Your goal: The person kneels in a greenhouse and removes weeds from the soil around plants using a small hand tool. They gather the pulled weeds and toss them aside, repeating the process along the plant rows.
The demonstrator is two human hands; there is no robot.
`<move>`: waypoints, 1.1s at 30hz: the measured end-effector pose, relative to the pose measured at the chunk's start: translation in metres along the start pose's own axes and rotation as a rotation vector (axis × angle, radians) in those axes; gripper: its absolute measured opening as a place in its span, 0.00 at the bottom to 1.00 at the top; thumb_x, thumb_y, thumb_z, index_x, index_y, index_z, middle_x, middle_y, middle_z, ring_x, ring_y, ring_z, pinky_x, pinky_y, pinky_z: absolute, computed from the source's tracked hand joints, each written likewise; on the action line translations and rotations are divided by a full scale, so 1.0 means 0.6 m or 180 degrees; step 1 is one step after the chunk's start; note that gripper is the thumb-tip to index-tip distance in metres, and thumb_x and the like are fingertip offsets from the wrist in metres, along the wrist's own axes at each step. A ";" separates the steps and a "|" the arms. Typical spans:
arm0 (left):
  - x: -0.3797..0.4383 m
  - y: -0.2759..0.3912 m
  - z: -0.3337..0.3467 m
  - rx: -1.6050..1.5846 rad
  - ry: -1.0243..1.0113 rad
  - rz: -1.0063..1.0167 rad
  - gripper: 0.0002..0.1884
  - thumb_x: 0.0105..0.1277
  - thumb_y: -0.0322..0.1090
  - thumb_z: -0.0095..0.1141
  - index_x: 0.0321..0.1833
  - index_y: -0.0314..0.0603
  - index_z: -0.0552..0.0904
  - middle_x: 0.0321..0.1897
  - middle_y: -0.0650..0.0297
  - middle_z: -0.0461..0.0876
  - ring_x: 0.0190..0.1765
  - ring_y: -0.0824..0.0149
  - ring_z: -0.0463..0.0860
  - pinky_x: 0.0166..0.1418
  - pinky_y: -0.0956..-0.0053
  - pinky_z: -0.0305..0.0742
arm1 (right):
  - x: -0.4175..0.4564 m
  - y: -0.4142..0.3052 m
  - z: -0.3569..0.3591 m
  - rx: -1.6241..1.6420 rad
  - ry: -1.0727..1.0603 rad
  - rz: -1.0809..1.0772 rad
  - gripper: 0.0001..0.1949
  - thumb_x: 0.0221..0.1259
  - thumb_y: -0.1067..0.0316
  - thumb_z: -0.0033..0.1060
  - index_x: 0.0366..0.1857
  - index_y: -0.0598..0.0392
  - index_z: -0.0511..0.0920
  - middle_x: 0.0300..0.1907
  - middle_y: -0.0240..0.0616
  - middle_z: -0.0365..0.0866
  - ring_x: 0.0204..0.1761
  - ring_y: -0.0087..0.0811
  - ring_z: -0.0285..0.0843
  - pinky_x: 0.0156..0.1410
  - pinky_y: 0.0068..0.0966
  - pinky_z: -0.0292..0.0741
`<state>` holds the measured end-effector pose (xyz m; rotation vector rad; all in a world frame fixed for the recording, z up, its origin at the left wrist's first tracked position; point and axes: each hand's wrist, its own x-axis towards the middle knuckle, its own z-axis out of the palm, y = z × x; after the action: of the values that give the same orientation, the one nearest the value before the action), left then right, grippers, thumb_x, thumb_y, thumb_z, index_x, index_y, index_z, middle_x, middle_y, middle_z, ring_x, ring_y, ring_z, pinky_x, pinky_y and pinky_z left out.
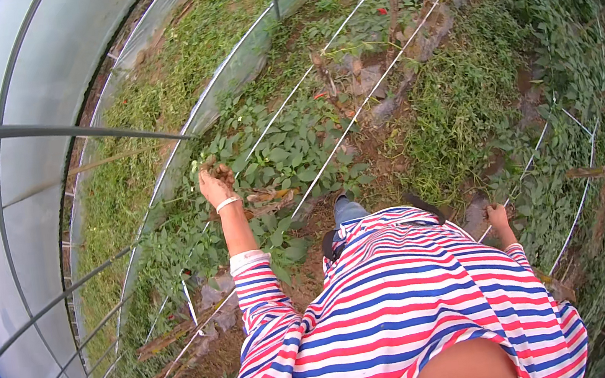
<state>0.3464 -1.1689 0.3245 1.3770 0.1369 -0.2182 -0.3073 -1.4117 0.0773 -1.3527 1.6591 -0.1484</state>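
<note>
My left hand (pixel 216 182), with a pale band at the wrist, reaches out over leafy green plants (pixel 289 156) at the left. Its fingers are curled and look coated with soil; a small earthy, greenish clump shows at them, but whether they grip it is unclear. Low at my right side, my right hand (pixel 496 217) is beside a white string (pixel 528 163) strung along a plant row. Its fingers look bent, and what lies in them is too small to tell. Two more white strings (pixel 375 89) run slantwise over the plants ahead.
A curved plastic greenhouse wall (pixel 40 179) with metal tubes (pixel 91 130) stands at the left. Rough wooden stakes (pixel 393 8) rise between the strings. Dark plastic sheeting (pixel 384 108) and low green growth (pixel 454 115) cover parts of the ground. A few red fruits (pixel 382 11) show among leaves.
</note>
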 end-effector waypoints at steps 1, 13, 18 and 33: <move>0.013 -0.006 0.033 -0.0006 -0.0190 -0.0112 0.17 0.70 0.41 0.34 0.43 0.35 0.74 0.20 0.60 0.77 0.20 0.69 0.75 0.20 0.78 0.66 | -0.014 0.042 -0.005 0.0235 0.0097 -0.0023 0.09 0.59 0.69 0.47 0.33 0.65 0.75 0.21 0.38 0.76 0.22 0.28 0.76 0.21 0.23 0.72; 0.047 -0.014 0.293 0.0304 -0.1673 0.0323 0.16 0.61 0.20 0.31 0.46 0.34 0.74 0.37 0.56 0.80 0.38 0.62 0.82 0.35 0.75 0.77 | -0.287 0.198 0.086 0.1294 0.0658 0.1143 0.09 0.60 0.72 0.44 0.31 0.67 0.74 0.20 0.40 0.74 0.18 0.27 0.70 0.20 0.25 0.68; 0.067 -0.007 0.268 0.0136 -0.1474 0.0662 0.15 0.61 0.21 0.33 0.44 0.38 0.74 0.38 0.55 0.81 0.34 0.64 0.83 0.31 0.80 0.76 | -0.267 0.248 0.132 0.1754 0.0761 0.1157 0.09 0.57 0.69 0.47 0.29 0.65 0.76 0.19 0.37 0.75 0.16 0.27 0.71 0.18 0.22 0.68; 0.006 -0.028 0.160 0.0329 -0.0556 0.0448 0.08 0.66 0.35 0.42 0.44 0.40 0.69 0.29 0.56 0.80 0.28 0.65 0.80 0.26 0.79 0.75 | -0.233 0.265 0.027 0.1463 0.0572 0.1084 0.10 0.61 0.71 0.43 0.31 0.64 0.76 0.21 0.39 0.75 0.18 0.29 0.73 0.24 0.25 0.75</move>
<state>0.3431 -1.2665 0.3259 1.4570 -0.1180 -0.2293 -0.4160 -1.2309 0.0526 -0.7196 1.8377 -0.4312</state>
